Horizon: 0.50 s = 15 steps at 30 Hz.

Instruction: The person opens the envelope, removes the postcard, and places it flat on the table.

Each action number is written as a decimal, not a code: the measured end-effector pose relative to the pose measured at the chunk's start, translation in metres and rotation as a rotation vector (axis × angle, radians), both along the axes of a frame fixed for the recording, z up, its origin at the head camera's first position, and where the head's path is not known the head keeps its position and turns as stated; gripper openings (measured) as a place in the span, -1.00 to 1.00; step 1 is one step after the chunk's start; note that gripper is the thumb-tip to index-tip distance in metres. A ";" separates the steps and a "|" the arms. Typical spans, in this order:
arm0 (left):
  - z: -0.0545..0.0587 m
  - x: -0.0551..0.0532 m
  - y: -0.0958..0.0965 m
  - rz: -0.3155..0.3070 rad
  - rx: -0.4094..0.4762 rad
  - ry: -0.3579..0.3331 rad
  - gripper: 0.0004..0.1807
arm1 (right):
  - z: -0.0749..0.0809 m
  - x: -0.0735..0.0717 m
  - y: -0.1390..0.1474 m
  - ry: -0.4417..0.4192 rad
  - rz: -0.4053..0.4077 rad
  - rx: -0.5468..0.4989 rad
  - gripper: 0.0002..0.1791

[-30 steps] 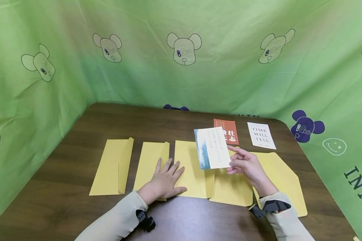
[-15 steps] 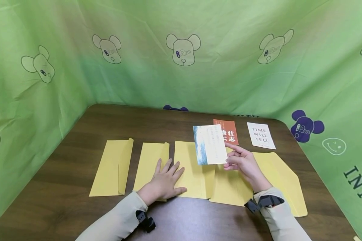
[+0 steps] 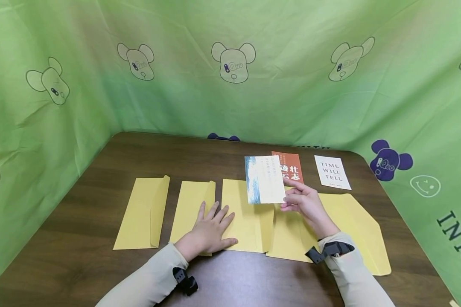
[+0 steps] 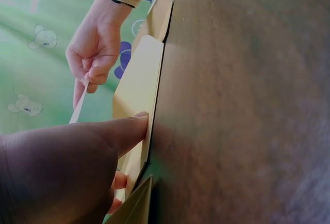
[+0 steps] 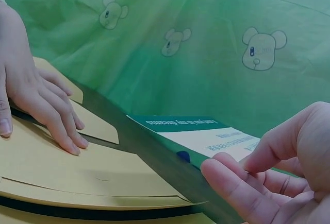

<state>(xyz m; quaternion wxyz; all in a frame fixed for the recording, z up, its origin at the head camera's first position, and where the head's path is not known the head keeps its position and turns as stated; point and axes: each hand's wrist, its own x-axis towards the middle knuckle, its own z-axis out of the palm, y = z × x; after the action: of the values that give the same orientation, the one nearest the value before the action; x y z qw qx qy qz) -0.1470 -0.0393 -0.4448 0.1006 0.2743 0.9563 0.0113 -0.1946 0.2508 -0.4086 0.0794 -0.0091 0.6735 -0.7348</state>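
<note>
In the head view my right hand (image 3: 305, 207) pinches a white card (image 3: 270, 181) with a blue strip by its right edge, above the envelopes. The right wrist view shows thumb and fingers on the card (image 5: 206, 136), its printed side up. My left hand (image 3: 209, 232) lies with spread, straight fingers across the second envelope (image 3: 188, 204) and the middle envelope (image 3: 240, 213). In the left wrist view its thumb rests at the edge of a yellow envelope (image 4: 139, 80). Under the right hand lies another yellow envelope (image 3: 288, 238).
A yellow envelope (image 3: 140, 213) lies at the left, and one with its flap spread (image 3: 359, 230) at the right. Behind them are a red card (image 3: 292, 164), partly covered by the held card, and a white printed card (image 3: 333, 172). Green printed cloth (image 3: 234, 106) surrounds the brown table (image 3: 69, 251).
My right hand has moved the white and blue card slightly up and left, away from me. The left hand stays in place on the envelopes.
</note>
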 end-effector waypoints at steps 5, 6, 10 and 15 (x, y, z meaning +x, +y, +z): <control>0.000 0.000 0.000 -0.003 0.006 -0.003 -0.18 | -0.002 -0.005 -0.001 0.006 0.002 -0.011 -0.24; 0.000 -0.001 0.000 -0.003 0.007 -0.004 -0.18 | -0.002 -0.005 -0.001 0.008 0.001 -0.012 -0.24; -0.001 -0.001 0.000 -0.004 0.009 -0.005 -0.17 | -0.002 -0.007 -0.002 0.011 -0.001 -0.009 -0.23; 0.000 0.000 0.000 -0.002 0.004 -0.002 -0.18 | -0.001 -0.010 -0.004 0.009 0.000 -0.004 -0.24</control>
<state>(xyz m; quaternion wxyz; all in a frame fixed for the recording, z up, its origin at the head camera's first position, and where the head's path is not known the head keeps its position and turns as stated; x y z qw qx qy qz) -0.1471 -0.0393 -0.4443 0.1009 0.2756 0.9559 0.0134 -0.2051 0.2472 -0.4094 0.0762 -0.0127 0.6723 -0.7362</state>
